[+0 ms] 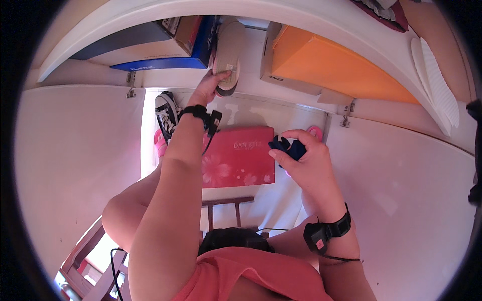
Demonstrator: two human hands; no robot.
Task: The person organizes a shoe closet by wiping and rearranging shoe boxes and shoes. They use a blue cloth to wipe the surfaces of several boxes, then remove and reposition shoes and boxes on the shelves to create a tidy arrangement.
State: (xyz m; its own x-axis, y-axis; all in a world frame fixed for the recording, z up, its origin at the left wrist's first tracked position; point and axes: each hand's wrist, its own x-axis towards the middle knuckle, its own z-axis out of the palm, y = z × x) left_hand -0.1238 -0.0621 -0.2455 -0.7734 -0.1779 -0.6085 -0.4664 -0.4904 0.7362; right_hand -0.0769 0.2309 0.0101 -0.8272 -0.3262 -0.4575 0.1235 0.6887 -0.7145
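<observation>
My left hand [207,88] grips the near end of a shoe [229,52] whose pale sole faces me, inside a white cabinet compartment between boxes. In my right hand [310,156] is a crumpled dark blue cloth-like item [295,149], pinched between thumb and fingers. Between my forearms lies a red shoebox [241,158] with a flower print. Left of it a black and white lace-up sneaker [166,113] rests near a pink slipper [160,143]. Part of another pink item [315,132] shows behind my right hand.
Blue and dark boxes [162,62] stand at the compartment's left, an orange shoebox [331,64] at its right. White cabinet doors [75,150] stand open on both sides. A curved white shelf edge [241,9] runs above. A wooden chair or rack [229,201] shows below the red box.
</observation>
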